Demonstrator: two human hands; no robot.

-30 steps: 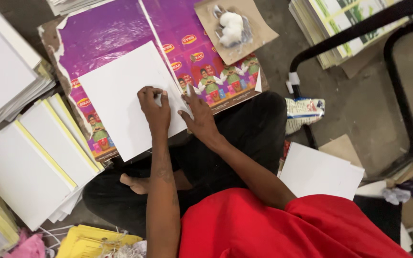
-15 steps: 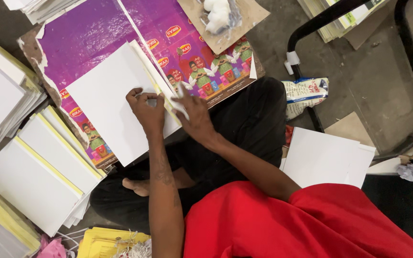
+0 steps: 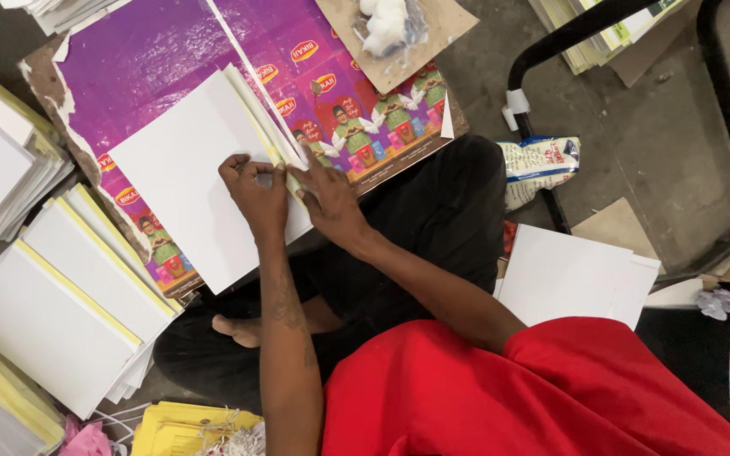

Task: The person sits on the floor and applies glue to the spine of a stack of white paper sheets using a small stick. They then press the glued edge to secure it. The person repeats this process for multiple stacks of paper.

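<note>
Both hands — left hand (image 3: 257,192), right hand (image 3: 329,200) — press the white booklet (image 3: 187,181) edge.

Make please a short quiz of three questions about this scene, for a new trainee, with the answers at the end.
1. True or false: both hands rest on the white booklet.
2. What lies under that booklet? A) a purple printed sheet B) a blue cloth C) a metal tray
3. Which hand presses nearer to the booklet's yellow-edged spine?

Key
1. True: the left hand and the right hand both press on it, near its right edge.
2. A, the purple printed sheet.
3. The right hand; its fingers lie along the spine, while the left hand is curled on the white cover beside it.
</note>
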